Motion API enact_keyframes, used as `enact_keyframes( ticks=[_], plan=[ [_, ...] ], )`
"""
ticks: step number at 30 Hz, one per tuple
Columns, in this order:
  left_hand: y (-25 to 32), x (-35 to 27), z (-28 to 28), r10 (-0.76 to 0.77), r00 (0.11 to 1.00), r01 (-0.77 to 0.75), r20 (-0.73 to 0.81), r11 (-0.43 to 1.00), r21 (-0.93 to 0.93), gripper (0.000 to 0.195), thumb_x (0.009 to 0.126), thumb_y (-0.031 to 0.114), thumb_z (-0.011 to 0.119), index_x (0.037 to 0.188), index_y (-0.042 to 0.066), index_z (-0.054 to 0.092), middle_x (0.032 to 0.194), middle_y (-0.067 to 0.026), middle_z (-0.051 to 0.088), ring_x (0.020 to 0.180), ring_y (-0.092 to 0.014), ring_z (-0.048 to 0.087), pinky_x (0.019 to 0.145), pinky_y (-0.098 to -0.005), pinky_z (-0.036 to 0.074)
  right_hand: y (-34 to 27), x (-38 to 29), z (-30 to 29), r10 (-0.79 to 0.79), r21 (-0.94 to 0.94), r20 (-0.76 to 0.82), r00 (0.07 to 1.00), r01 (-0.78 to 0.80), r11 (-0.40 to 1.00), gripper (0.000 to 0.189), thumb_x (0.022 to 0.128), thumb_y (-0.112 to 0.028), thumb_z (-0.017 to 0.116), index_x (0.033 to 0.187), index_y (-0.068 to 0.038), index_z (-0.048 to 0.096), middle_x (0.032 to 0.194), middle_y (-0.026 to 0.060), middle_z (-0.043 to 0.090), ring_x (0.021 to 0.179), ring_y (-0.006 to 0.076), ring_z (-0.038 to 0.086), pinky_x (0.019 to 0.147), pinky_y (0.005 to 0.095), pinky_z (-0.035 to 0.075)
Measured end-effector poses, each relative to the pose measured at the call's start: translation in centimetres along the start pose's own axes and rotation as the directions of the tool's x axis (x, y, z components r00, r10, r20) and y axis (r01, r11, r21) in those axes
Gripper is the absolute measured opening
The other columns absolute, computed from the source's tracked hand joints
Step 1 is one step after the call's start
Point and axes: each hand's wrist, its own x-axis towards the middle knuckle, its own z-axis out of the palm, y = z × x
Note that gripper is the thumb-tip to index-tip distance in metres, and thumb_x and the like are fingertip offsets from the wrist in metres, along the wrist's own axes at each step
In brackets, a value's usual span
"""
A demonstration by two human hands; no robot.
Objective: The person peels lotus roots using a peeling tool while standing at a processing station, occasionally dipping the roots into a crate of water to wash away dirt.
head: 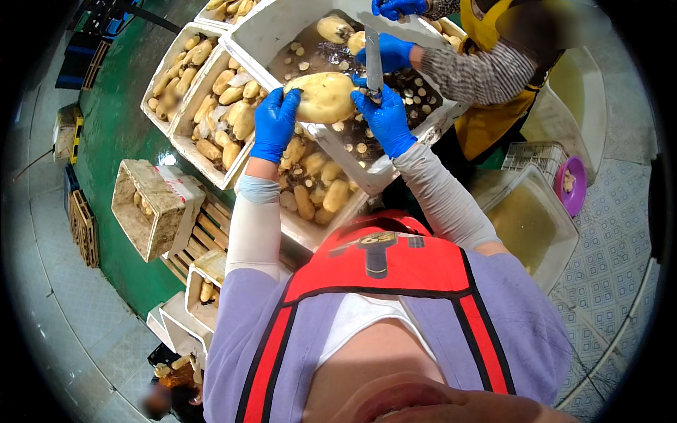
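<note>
A thick, pale lotus root segment [323,99] lies across the space between my hands, over the rim of a white foam box [349,150]. My left hand [275,124], in a blue glove, grips its left end. In my right hand [389,119], gloved alike, is a knife [373,61] with its broad blade pointing away from me. The fingertips of that hand touch the root's right end. Under the blade, the box holds dark, murky water with cut round lotus slices [362,148] floating in it. Below my hands, another box contains lotus roots [336,195] in water.
Foam boxes of lotus roots [232,113] stand left. Across the box, a co-worker's gloved hand [394,53] is close to my blade, near other roots [334,29]. At right are a water-filled tub [521,222] and a purple basin [574,187]. A wooden pallet [211,230] lies left.
</note>
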Motion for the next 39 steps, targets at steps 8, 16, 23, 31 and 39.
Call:
enact_keyframes(
  ticks=[8,16,23,31,39],
  plan=[
    [-2.5,0.2,-2.3,-0.341,0.94,0.312,0.031,0.816,-0.487,0.017,0.091,0.019,0.055,0.09,0.003,0.061,0.073,-0.0097,0.061,0.061,-0.017,0.058,0.055,-0.0285,0.047,0.3,0.0,-0.4,0.204,0.059,0.051,0.978,-0.207,0.977,0.033,0.087,-0.016,0.067,0.116,-0.002,0.061,0.101,0.0078,0.066,0.089,0.0132,0.06,0.08,0.0291,0.05],
    [1.8,-2.0,-2.6,0.358,0.907,-0.422,0.223,0.785,0.453,0.096,0.06,0.047,0.083,0.133,-0.001,0.042,0.129,-0.0248,0.049,0.119,-0.038,0.048,0.1,-0.0446,0.039,4.5,0.9,-0.4,0.208,0.081,0.273,0.939,-0.238,0.968,0.034,0.086,-0.02,0.066,0.113,0.0,0.061,0.097,0.0094,0.065,0.088,0.0149,0.06,0.08,0.03,0.05],
    [0.9,-4.2,1.8,0.019,0.98,-0.153,0.2,0.72,0.677,0.102,0.052,0.038,0.087,0.133,-0.001,0.038,0.114,-0.0221,0.056,0.102,-0.039,0.055,0.086,-0.0448,0.048,1.3,-1.8,-0.5,0.132,-0.445,0.139,0.981,-0.057,0.894,0.04,0.087,-0.028,0.064,0.115,0.0,0.056,0.101,0.0176,0.064,0.096,0.0253,0.062,0.08,0.0357,0.049],
    [1.0,-4.4,3.3,0.069,0.989,-0.144,0.134,0.688,0.711,0.099,0.053,0.039,0.085,0.131,-0.001,0.039,0.108,-0.0221,0.057,0.094,-0.038,0.056,0.079,-0.0455,0.048,3.0,-5.3,-0.9,0.133,-0.756,0.203,0.97,0.069,0.651,0.022,0.087,-0.023,0.058,0.103,-0.008,0.054,0.086,0.0177,0.064,0.077,0.037,0.062,0.063,0.0436,0.049],
    [0.2,-4.8,3.4,0.06,0.994,-0.108,0.092,0.699,0.707,0.094,0.052,0.037,0.085,0.127,0.0,0.042,0.106,-0.0209,0.057,0.092,-0.038,0.056,0.079,-0.046,0.047,4.3,-5.2,0.2,0.3,-0.811,0.135,0.944,-0.068,0.581,0.02,0.088,-0.024,0.054,0.097,-0.006,0.055,0.085,0.0207,0.064,0.077,0.0402,0.062,0.067,0.0472,0.049]
  ],
)
